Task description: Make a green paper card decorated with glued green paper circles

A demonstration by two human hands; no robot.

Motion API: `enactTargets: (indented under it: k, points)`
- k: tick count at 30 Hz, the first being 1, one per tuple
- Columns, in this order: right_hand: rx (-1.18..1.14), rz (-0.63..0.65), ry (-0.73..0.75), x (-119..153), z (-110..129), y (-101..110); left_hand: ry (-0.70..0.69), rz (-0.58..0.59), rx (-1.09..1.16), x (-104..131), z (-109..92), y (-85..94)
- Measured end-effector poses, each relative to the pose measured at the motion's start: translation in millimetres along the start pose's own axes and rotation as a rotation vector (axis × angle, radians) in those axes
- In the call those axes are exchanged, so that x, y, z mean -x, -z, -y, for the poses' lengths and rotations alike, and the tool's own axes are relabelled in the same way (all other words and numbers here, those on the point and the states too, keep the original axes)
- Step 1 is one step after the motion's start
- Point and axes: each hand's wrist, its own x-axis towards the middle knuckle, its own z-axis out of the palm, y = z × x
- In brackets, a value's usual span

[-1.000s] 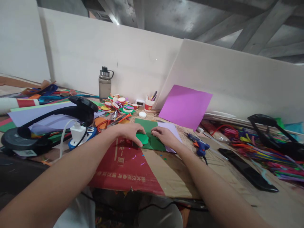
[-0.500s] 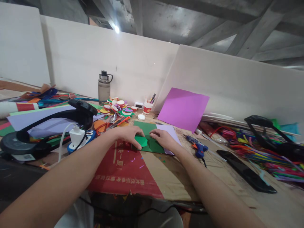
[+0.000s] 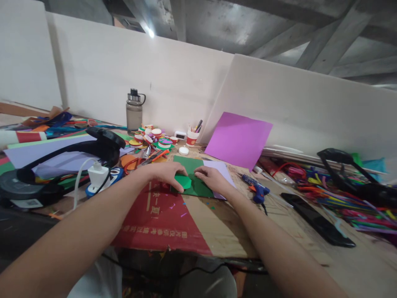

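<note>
Desk (image 3: 305,252): wooden, crowded at the back and both sides. Cardboard (image 3: 186,227): red and tan, printed, laid along the near edge. Purple sheet (image 3: 238,138): propped against a white board (image 3: 297,111). Dark green sheet (image 3: 198,188): on the work spot, under both hands; lilac sheet (image 3: 221,167) showing beside it, on the right. Left hand (image 3: 170,173): thumb and fingers parted in a curve, bright green piece (image 3: 185,181) between them; pinched or merely pressed down, I cannot tell. Right hand (image 3: 212,179): fingers loosely bent, tips at the dark green sheet, nothing seen in its grip. Blue glue gun (image 3: 259,192): right of the right hand, well apart.

Bright green piece: over the dark green sheet, rightward of the left palm; left hand nearer, right fingertips facing it across a small gap. Long axis seemingly crosswise, though its left end is covered. Also hidden: the right hand's underside. Paper scraps (image 3: 184,214): purple, blue; too small to make out properly.
</note>
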Motion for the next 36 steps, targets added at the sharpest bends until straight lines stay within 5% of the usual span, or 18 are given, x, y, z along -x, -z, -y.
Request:
enactTargets:
  k: [14, 25, 36]
  points:
    - [0.008, 0.003, 0.008, 1, 3, 2, 0.013, -0.266, 0.132, -3, -2, -2.0]
    - [0.035, 0.006, 0.018, 2, 3, 3, 0.030, -0.147, -0.011, -5, 2, -7.8]
    - [0.044, 0.014, 0.010, 3, 7, 5, 0.009, -0.181, 0.097, -7, 3, -7.0]
